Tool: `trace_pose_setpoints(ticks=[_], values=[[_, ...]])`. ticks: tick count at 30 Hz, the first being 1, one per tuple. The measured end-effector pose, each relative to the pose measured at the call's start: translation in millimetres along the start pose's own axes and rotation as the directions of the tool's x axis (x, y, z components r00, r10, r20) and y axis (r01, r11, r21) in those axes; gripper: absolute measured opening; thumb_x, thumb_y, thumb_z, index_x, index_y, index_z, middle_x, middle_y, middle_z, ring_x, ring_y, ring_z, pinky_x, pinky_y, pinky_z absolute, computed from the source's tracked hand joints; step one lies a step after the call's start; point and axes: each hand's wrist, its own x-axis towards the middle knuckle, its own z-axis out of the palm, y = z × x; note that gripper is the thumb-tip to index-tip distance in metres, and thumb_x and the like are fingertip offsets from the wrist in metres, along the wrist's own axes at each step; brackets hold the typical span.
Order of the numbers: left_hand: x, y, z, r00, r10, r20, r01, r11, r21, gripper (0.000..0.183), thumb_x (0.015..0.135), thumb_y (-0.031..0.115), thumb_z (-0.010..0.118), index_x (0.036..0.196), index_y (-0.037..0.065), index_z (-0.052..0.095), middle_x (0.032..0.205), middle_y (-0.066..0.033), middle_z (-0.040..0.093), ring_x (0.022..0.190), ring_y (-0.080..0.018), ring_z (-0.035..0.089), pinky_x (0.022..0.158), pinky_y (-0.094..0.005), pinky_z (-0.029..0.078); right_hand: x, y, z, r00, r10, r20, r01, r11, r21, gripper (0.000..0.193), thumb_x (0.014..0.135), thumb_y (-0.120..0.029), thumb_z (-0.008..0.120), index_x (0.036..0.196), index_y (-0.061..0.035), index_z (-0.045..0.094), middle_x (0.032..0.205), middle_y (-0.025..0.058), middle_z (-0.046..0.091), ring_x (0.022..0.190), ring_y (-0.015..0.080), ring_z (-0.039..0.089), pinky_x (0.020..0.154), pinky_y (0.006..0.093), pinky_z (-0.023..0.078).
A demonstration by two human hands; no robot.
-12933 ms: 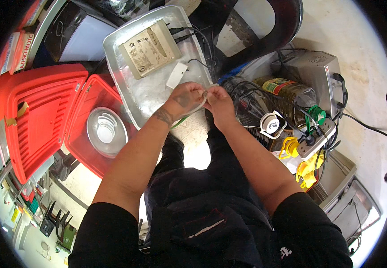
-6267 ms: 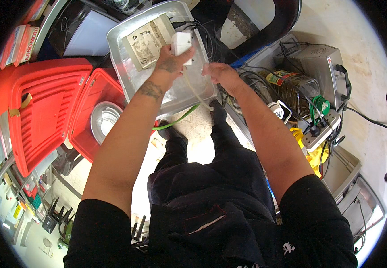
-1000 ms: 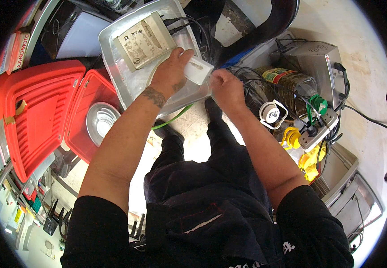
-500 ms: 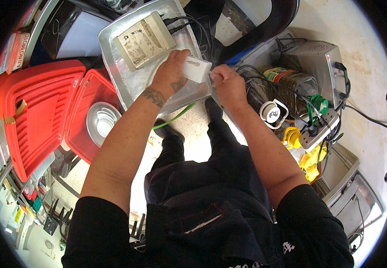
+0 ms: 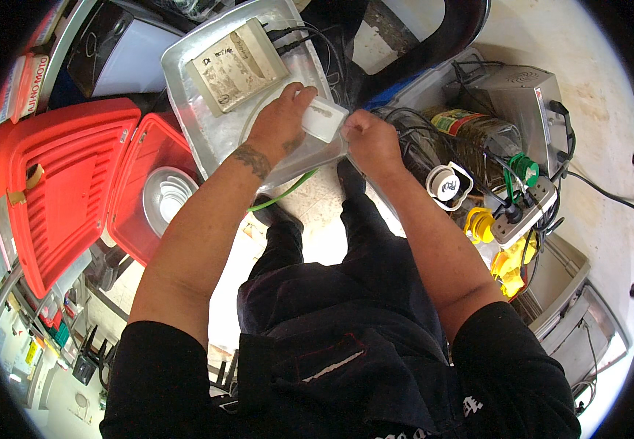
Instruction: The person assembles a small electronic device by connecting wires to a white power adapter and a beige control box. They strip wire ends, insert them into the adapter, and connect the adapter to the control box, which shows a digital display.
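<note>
My left hand (image 5: 280,121) is closed around one end of a small white rectangular block (image 5: 324,119), over the near part of a shallow metal tray (image 5: 185,128). At the block's right end, my right hand (image 5: 372,145) has its thumb and fingers pressed together. Whatever is in that pinch is too small or hidden to make out. In the tray, beyond my left hand, lies a worn beige box (image 5: 238,67) with handwriting on top and dark cables at its right side.
On the left stands a red bin (image 5: 145,146) with its ridged red lid (image 5: 68,190) tipped aside and white bowls (image 5: 174,197) inside. To the right are a large oil bottle (image 5: 478,139), a white-capped container (image 5: 445,184), a power strip (image 5: 529,216) and a metal appliance (image 5: 522,95).
The white block has turned slightly clockwise, with its right end lower. My right hand has shifted a little toward me and to the left, its fingers curled tighter.
</note>
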Motion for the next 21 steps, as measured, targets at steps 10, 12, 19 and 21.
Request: trace_pose_setpoints(ticks=[10,12,19,21], values=[[-6.3,-15.8,19.8,0.885,-0.357,0.297,0.315,-0.009,-0.949,0.099,0.074,0.009,0.072,0.159,0.012,0.021,0.150,-0.0172,0.043,0.125,-0.0276,0.053,0.104,-0.0336,0.042,-11.5,10.9,23.7,0.968,-0.247,0.050,0.250,0.965,-0.077,0.009,0.088,-0.010,0.062,0.094,-0.0045,0.064,0.090,0.0187,0.067,0.088,0.0406,0.066,0.075,0.0487,0.052],[-5.6,-16.4,24.4,0.817,-0.457,0.352,0.440,0.098,-0.893,0.102,0.073,0.014,0.075,0.158,0.010,0.021,0.147,-0.0177,0.046,0.123,-0.0278,0.055,0.103,-0.0341,0.044,-11.4,16.1,30.1,0.943,-0.323,0.081,0.330,0.937,-0.111,0.010,0.089,-0.009,0.060,0.096,-0.0040,0.064,0.093,0.0186,0.067,0.090,0.0406,0.065,0.077,0.0496,0.052],[-5.3,-14.5,25.5,0.850,-0.487,0.202,0.427,0.411,-0.805,0.101,0.070,0.011,0.080,0.155,0.006,0.025,0.138,-0.0183,0.049,0.120,-0.0273,0.055,0.100,-0.0383,0.047,-18.0,29.0,31.1,0.895,-0.402,0.191,0.432,0.890,-0.150,0.027,0.090,-0.006,0.056,0.115,-0.0020,0.062,0.118,0.0193,0.061,0.101,0.0411,0.063,0.087,0.0472,0.053],[-5.9,-13.4,26.3,0.863,-0.458,0.214,0.420,0.414,-0.808,0.104,0.068,0.012,0.081,0.155,0.006,0.025,0.140,-0.0195,0.048,0.121,-0.0286,0.055,0.100,-0.0381,0.047,-26.7,28.5,31.8,0.902,-0.402,0.155,0.424,0.892,-0.154,0.030,0.089,-0.005,0.057,0.118,-0.0002,0.060,0.122,0.0213,0.058,0.102,0.0428,0.062,0.089,0.0484,0.052]])
